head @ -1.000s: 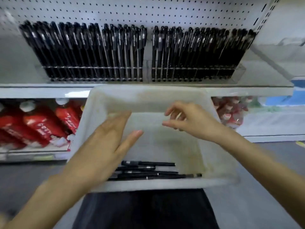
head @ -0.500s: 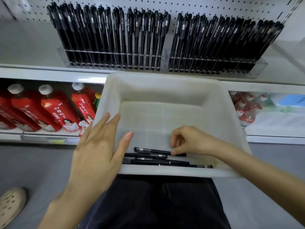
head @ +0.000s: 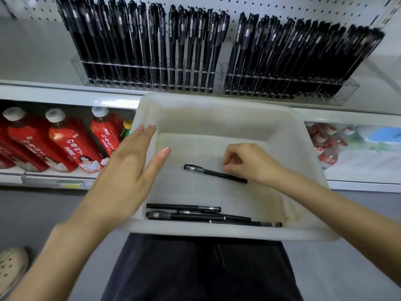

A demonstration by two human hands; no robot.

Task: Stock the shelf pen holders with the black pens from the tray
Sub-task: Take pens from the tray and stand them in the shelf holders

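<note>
Person at a shelf [head: 43, 93] with a white tray [head: 217, 118] held against the lap, its far wall just below the shelf edge. Left hand [head: 125, 170]: flat and open, fingers straight and together, lying over the tray's left rim with the thumb reaching inward; it grips nothing. Right hand [head: 251, 164]: inside the tray toward its right side, fingers curled, pinching one black pen [head: 208, 172] near its plain end; the pen lies nearly level, capped end pointing left, over the middle of the tray floor. Loose pens [head: 195, 215]: a few more lie side by side along the tray's near wall, well apart from the pinched one. Above, two clear holders stand side by side on the shelf, the left holder [head: 149, 86] and the right holder [head: 347, 92], each packed with a row of upright black pens [head: 152, 40] leaning back against white pegboard [head: 282, 7]. Lower shelf: red bottles [head: 65, 144] with white caps at left. Floor: a pale shoe [head: 10, 268] at the lower left corner.
</note>
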